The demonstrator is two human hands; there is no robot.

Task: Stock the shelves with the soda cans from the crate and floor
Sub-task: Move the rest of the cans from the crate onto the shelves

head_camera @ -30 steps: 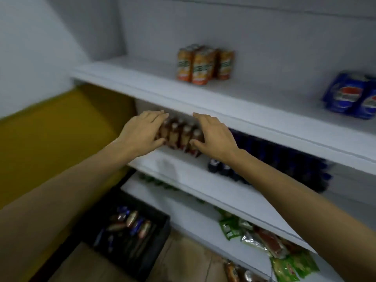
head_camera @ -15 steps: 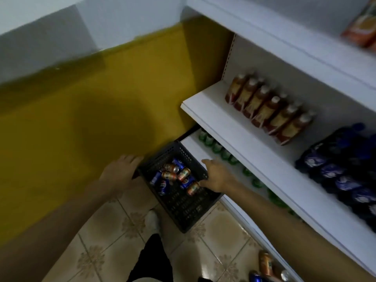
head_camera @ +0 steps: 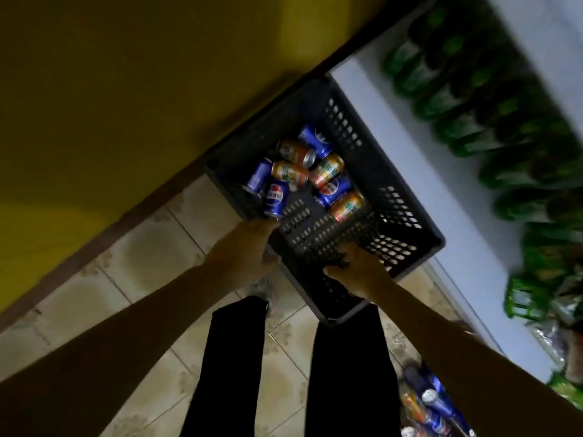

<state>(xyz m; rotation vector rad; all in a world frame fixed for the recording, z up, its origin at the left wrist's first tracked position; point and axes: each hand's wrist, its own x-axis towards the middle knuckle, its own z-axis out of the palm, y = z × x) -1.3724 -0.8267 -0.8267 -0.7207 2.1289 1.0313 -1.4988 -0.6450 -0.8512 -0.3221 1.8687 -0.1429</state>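
Observation:
A dark grey perforated crate [head_camera: 347,128] sits on the tiled floor against the yellow wall. Several soda cans lie loose in its far end, among them a blue one [head_camera: 277,197] and an orange one [head_camera: 346,205]. My left hand [head_camera: 248,248] grips the crate's near left rim, its fingers curled over the edge beside the blue can. My right hand [head_camera: 359,273] grips the near right rim, fingers hooked inside. More blue and orange cans [head_camera: 431,405] lie on the floor at the bottom right.
The white bottom shelf [head_camera: 422,184] runs along the crate's right side, with green bottles [head_camera: 457,99] and green snack packets [head_camera: 536,298] on it. My legs in black trousers [head_camera: 344,373] stand just in front of the crate. Bare floor tiles [head_camera: 151,247] lie to the left.
I have bent down from the shelves to the crate. Both hands left the bottles on the middle shelf, dropped to the crate and now hold its near rim.

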